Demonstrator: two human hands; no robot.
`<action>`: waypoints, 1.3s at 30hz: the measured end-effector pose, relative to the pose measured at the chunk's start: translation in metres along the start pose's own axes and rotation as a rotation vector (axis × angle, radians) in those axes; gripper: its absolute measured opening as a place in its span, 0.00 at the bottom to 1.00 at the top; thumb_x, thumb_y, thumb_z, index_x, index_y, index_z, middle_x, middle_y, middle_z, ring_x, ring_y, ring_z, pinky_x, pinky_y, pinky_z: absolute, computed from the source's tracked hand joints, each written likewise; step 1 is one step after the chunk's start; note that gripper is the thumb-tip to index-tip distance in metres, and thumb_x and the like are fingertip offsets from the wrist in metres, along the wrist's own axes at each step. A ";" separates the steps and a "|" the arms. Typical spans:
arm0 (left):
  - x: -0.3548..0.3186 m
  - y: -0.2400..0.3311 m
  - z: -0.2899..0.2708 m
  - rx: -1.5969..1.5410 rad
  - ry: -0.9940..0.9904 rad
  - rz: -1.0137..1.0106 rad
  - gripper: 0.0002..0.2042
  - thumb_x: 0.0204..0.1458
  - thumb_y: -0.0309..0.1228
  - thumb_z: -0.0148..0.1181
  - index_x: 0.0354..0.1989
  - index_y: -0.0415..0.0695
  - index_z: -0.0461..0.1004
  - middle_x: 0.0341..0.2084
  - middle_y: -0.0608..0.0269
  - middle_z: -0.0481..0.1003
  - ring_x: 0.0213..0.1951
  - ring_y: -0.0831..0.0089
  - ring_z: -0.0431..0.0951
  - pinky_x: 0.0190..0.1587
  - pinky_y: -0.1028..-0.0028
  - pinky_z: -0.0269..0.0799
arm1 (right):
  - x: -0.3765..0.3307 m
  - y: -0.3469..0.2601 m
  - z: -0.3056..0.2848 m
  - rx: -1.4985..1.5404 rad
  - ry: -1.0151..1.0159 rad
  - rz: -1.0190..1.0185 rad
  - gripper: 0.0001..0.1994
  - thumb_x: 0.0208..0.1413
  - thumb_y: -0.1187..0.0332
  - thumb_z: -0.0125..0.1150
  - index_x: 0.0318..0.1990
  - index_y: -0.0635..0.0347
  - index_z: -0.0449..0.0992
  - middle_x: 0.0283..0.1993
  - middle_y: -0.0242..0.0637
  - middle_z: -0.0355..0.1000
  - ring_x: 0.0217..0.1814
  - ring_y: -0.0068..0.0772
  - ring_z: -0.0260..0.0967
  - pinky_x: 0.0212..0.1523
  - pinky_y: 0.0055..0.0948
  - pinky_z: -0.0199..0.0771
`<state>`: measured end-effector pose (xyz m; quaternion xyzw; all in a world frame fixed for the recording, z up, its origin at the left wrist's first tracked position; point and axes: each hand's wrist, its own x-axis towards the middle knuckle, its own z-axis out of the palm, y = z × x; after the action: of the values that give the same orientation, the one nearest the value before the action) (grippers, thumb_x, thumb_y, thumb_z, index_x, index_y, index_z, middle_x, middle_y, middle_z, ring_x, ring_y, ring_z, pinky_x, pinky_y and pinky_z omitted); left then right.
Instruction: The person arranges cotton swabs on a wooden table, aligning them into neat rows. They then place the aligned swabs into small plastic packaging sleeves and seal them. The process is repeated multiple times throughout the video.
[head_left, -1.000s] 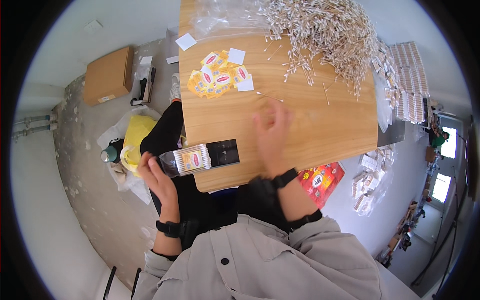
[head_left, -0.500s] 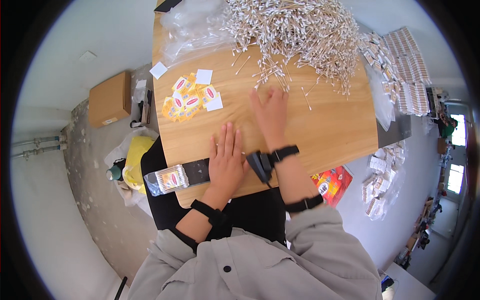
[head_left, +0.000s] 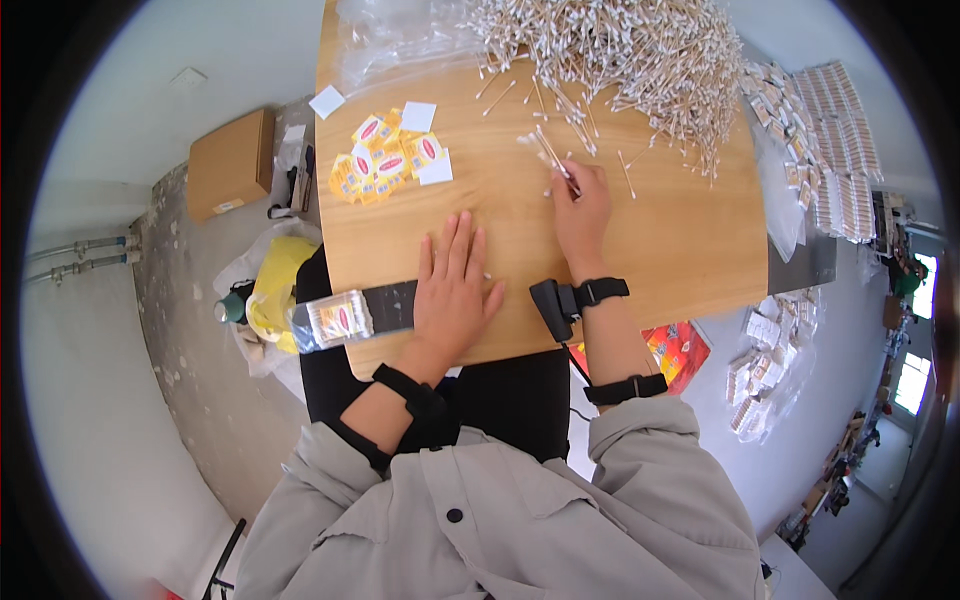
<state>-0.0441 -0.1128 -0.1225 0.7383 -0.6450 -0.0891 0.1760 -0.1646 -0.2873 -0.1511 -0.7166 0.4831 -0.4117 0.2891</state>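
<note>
Cotton swabs: a small bundle is pinched between the fingertips of your right hand, which rests on the desk just below the large swab pile. The bundle's long axis runs diagonally, up and to the left from the grip, with its free ends lying over bare wood. The right grip is clenched on the bundle.

Your left hand lies flat, palm down, fingers spread, grasping nothing. It sits near the desk's front edge, with its outer edge against a long clear packet that has a dark strip and a label. The packet lies crosswise, to the left of that hand. The right hand is the nearer one to the pile; the left hand is nearer to the packet.

A cluster of yellow and white sachets lies at the upper left, well apart from both hands. Loose swabs are scattered between pile and bundle. Nothing stands between your two hands.
</note>
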 end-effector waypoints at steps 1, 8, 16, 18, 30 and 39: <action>0.000 -0.002 0.001 0.008 0.012 0.007 0.37 0.52 0.42 0.60 0.67 0.35 0.56 0.70 0.47 0.51 0.72 0.55 0.48 0.71 0.52 0.42 | -0.010 -0.005 -0.004 -0.008 -0.083 -0.013 0.08 0.53 0.73 0.63 0.41 0.60 0.80 0.36 0.40 0.72 0.35 0.38 0.71 0.37 0.33 0.70; -0.003 -0.001 0.005 0.014 0.053 0.015 0.37 0.52 0.42 0.59 0.69 0.36 0.55 0.71 0.48 0.50 0.73 0.58 0.47 0.72 0.52 0.41 | -0.050 -0.025 -0.009 0.162 -0.128 -0.069 0.07 0.59 0.70 0.59 0.41 0.60 0.80 0.34 0.37 0.72 0.38 0.34 0.69 0.37 0.29 0.68; 0.000 0.002 0.000 0.047 -0.029 0.011 0.37 0.53 0.44 0.56 0.69 0.37 0.55 0.71 0.53 0.52 0.73 0.61 0.47 0.72 0.52 0.40 | -0.022 -0.004 -0.019 -0.068 -0.009 0.043 0.10 0.55 0.69 0.64 0.44 0.61 0.79 0.45 0.41 0.67 0.46 0.40 0.66 0.45 0.35 0.68; 0.000 0.002 0.001 0.041 -0.032 0.007 0.37 0.53 0.44 0.56 0.68 0.36 0.55 0.71 0.53 0.52 0.73 0.61 0.47 0.72 0.52 0.40 | -0.028 -0.008 -0.029 -0.127 -0.054 -0.023 0.12 0.52 0.69 0.67 0.43 0.60 0.78 0.47 0.43 0.65 0.48 0.43 0.64 0.47 0.36 0.68; -0.026 -0.005 -0.012 -0.011 -0.075 -0.068 0.41 0.51 0.46 0.61 0.68 0.33 0.53 0.71 0.47 0.50 0.73 0.56 0.46 0.71 0.51 0.40 | -0.068 -0.031 -0.047 0.000 -0.220 0.164 0.06 0.48 0.72 0.67 0.35 0.58 0.78 0.36 0.38 0.68 0.40 0.40 0.68 0.43 0.33 0.70; -0.036 0.006 -0.006 0.026 -0.066 0.022 0.43 0.49 0.51 0.61 0.68 0.34 0.54 0.71 0.48 0.50 0.73 0.56 0.47 0.71 0.49 0.40 | -0.055 -0.052 -0.021 -0.032 -0.546 -0.217 0.09 0.48 0.71 0.67 0.39 0.54 0.80 0.39 0.37 0.69 0.45 0.41 0.68 0.48 0.40 0.68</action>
<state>-0.0535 -0.0769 -0.1183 0.7301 -0.6595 -0.1029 0.1460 -0.1700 -0.2178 -0.1155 -0.8528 0.3143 -0.2247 0.3512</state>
